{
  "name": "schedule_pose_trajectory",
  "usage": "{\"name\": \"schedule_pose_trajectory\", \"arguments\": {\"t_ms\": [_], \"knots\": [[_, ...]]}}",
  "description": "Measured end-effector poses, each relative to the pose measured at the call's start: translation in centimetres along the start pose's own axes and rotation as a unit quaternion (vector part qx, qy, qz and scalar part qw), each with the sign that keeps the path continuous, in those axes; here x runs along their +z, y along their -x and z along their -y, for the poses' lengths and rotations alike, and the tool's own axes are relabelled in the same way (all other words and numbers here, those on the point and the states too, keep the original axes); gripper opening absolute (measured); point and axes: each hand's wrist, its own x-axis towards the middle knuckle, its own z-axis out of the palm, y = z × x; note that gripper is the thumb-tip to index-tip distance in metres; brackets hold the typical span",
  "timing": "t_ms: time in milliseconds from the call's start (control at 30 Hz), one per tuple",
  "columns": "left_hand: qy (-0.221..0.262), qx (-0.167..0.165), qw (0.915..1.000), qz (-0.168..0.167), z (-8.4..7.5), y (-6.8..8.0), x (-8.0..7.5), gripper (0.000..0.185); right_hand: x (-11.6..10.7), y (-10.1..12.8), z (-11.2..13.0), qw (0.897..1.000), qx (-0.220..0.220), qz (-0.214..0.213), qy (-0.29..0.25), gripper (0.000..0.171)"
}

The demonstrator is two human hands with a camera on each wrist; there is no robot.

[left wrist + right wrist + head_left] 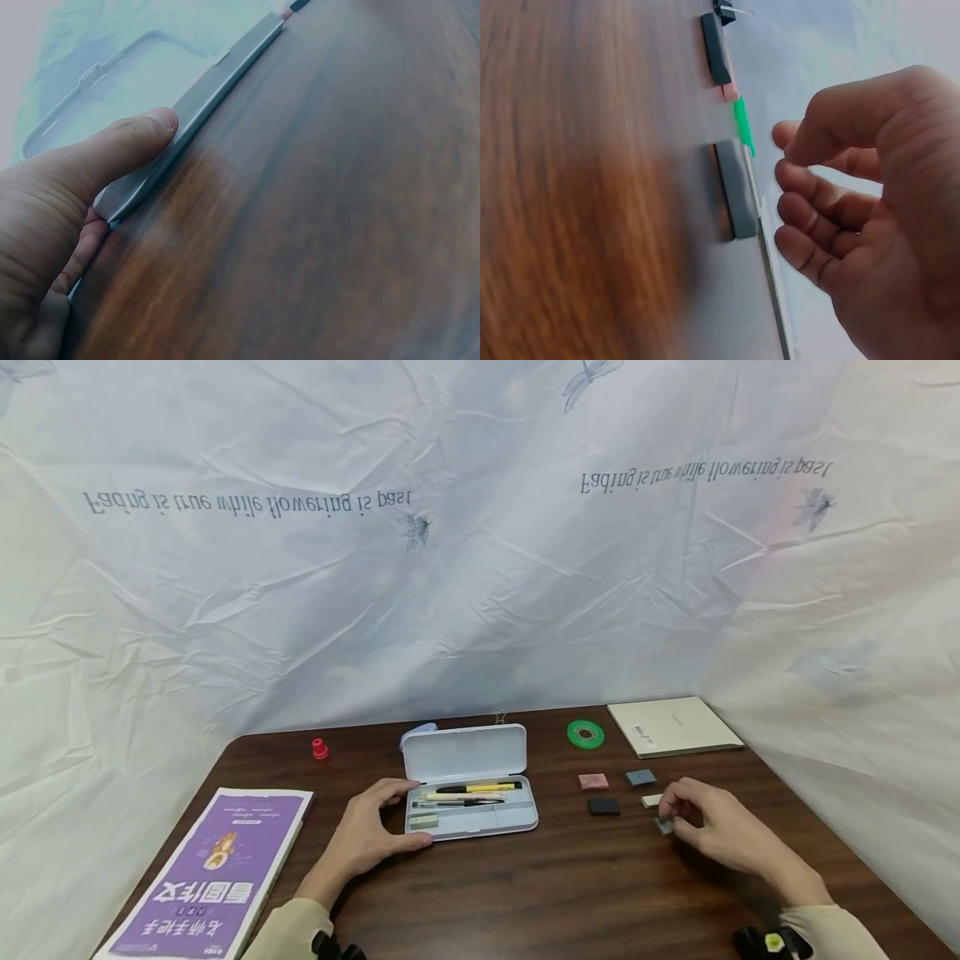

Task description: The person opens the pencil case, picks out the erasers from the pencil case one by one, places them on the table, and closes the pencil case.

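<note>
1. Flanked by purple book (217, 860) and pale notebook (675, 727).
2. On table (540, 893), near white block (651, 801): gray block (663, 827).
3. Grips mid-table pencil case (517, 816) with left hand (366, 825).
4. Hovers bent-fingered by gray block with right hand (720, 827), gripping nothing.

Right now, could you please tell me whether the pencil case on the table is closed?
No, the pencil case is open: its lid stands raised at the back, and writing tools show inside.
</note>
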Motion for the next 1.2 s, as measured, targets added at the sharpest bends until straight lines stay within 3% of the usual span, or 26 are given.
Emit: {"name": "schedule_pose_trajectory", "arguments": {"t_ms": [200, 600, 733, 933, 1200], "knots": [[0.004, -0.001, 1.0, 0.001, 0.0, 0.0, 0.0, 0.087, 0.2, -0.8, 1.3, 0.997, -0.057, -0.052, -0.01, 0.033], [0.008, 0.009, 0.9999, 0.0, 0.2, -0.1, 0.1, 0.086, 1.2, -4.7, 4.6, 0.991, -0.113, -0.063, -0.021, 0.046], [0.009, 0.01, 0.9999, -0.004, 0.3, -0.1, 0.0, 0.086, 2.0, -6.6, 6.1, 0.989, -0.131, -0.061, -0.03, 0.048], [0.01, 0.008, 0.9999, -0.003, 0.4, 0.0, 0.0, 0.086, 3.7, -9.4, 9.5, 0.986, -0.133, -0.031, -0.098, 0.046], [0.009, 0.006, 0.9999, -0.002, 0.4, -0.1, 0.1, 0.086, 6.3, -13.0, 13.5, 0.975, -0.191, -0.022, -0.111, 0.045]]}}
